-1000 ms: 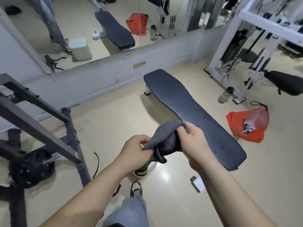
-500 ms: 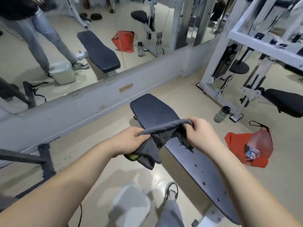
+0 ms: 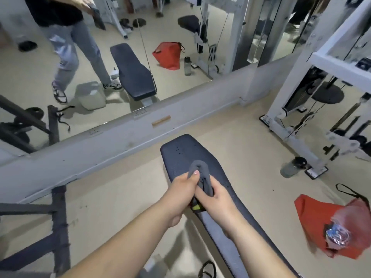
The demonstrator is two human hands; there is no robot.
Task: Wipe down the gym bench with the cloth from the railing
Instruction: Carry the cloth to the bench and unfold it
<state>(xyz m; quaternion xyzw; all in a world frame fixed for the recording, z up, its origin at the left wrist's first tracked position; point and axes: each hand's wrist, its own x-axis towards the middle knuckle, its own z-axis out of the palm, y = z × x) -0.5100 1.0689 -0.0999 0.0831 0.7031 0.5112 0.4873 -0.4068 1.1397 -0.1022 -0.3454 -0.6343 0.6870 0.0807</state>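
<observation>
Both forearms reach forward over the dark bench [image 3: 202,157]. The left hand [image 3: 181,186] and right hand [image 3: 217,197] meet above its middle, the fingers [image 3: 195,173] of both closed on a bunched grey cloth [image 3: 201,167] held just above the pad. To the right a red bag [image 3: 313,219] lies on the floor, with a bottle [image 3: 293,167] farther off. Beyond the bench stands a wall mirror [image 3: 120,57].

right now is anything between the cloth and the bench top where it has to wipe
Nothing visible. Both hands, left and right, hold the grey cloth over the bench pad, which is bare apart from small specks.
</observation>
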